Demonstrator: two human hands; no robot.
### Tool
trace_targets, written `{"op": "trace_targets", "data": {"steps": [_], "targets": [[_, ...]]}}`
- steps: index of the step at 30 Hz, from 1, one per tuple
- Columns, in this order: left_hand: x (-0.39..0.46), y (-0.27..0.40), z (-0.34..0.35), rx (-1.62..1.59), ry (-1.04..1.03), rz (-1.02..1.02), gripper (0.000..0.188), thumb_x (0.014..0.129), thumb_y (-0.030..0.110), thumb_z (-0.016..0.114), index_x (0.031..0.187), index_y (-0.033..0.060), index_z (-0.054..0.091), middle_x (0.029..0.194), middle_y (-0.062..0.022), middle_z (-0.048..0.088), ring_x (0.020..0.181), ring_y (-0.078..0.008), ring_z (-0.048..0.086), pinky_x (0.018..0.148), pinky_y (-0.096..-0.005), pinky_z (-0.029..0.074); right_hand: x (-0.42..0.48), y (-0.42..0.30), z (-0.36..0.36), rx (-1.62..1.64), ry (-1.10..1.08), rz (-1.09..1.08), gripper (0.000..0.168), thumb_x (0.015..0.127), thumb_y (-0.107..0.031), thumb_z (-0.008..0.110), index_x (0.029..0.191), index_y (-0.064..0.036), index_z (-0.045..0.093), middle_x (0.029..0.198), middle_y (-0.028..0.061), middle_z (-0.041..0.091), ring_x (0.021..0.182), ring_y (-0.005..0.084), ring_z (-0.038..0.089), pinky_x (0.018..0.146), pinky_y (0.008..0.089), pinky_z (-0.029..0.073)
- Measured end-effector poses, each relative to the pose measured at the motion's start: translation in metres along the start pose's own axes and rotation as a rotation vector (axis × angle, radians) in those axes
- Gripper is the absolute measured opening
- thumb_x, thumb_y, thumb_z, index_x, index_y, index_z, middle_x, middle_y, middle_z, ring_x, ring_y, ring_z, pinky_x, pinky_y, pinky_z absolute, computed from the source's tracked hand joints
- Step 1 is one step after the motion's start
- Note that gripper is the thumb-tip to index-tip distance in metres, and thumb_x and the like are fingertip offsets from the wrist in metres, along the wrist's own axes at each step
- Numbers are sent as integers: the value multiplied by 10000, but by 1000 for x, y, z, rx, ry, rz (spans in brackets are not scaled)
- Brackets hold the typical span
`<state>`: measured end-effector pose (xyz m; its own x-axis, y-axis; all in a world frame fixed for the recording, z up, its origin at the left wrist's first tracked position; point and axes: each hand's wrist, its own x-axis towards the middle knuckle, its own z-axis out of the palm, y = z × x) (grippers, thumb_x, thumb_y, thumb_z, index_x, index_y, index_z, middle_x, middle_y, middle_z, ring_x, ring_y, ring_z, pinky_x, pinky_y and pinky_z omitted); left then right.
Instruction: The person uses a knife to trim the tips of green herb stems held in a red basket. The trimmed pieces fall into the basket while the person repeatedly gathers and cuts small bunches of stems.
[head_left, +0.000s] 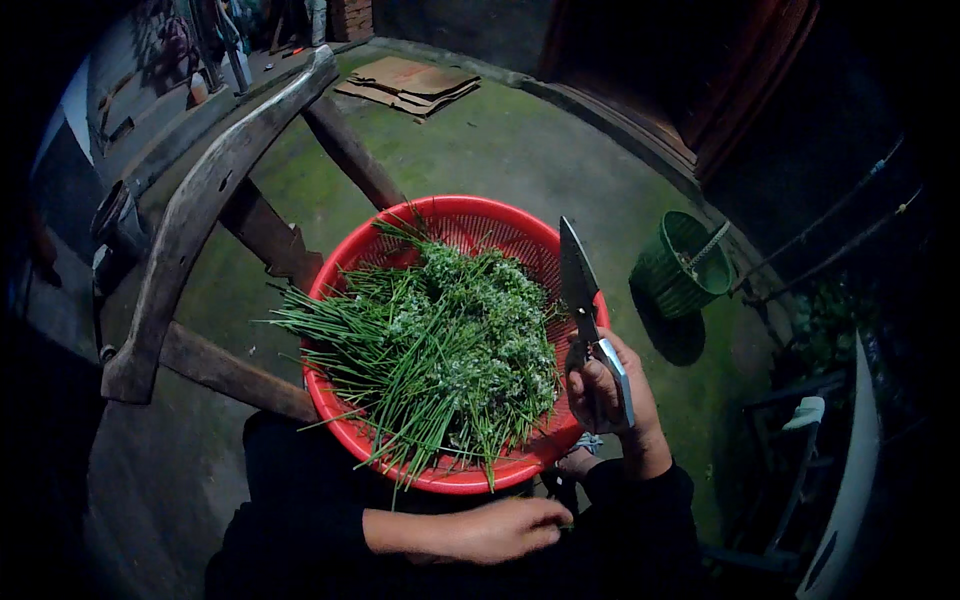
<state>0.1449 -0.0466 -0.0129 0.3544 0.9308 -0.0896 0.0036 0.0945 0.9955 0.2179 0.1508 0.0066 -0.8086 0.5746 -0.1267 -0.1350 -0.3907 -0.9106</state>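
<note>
A red plastic colander (335, 424) full of cut green stalks with small whitish flower heads (480, 330) stands in front of me. Long stems poke out over its left and lower rim. At the colander's right side, my right hand (611, 382) grips a pair of scissors (579, 277) by the handles, blades pointing up and seeming closed together. My left hand (510, 529) lies below the near rim, across my dark clothing, its fingers curled towards the right. Whether anything is between those fingers cannot be made out.
A wooden chair (202, 184) has its curved top rail and slats left of the colander. Flattened cardboard (412, 79) lies on the floor further back. A green basket (675, 277) stands to the right, near a dark metal frame (799, 480) at the lower right.
</note>
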Motion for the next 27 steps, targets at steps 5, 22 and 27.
{"op": "trace_targets", "data": {"steps": [5,22,27], "targets": [[9,26,-54,732,214,254,441,684,-6,593,1113,31,497,1042,-170,531,1004,-352,508,850,-416,435,-7,-6,-4,-13,34,-17,405,808,-139,697,1150,-65,494,689,-21,542,522,62,512,419,175,392],[24,-2,-177,452,1141,219,131,768,57,624,844,-48,641,793,-94,602,745,-172,597,688,-289,479,-20,-13,-13,-156,-119,43,475,767,-151,745,1155,-64,486,724,-45,491,585,37,460,500,193,373],[5,13,-169,232,1054,232,124,842,66,594,882,-43,636,788,-53,610,722,-110,581,672,-264,483,-19,3,-18,-557,-195,3,548,755,-191,753,1202,-74,459,795,-39,494,759,62,475,676,231,414]]}}
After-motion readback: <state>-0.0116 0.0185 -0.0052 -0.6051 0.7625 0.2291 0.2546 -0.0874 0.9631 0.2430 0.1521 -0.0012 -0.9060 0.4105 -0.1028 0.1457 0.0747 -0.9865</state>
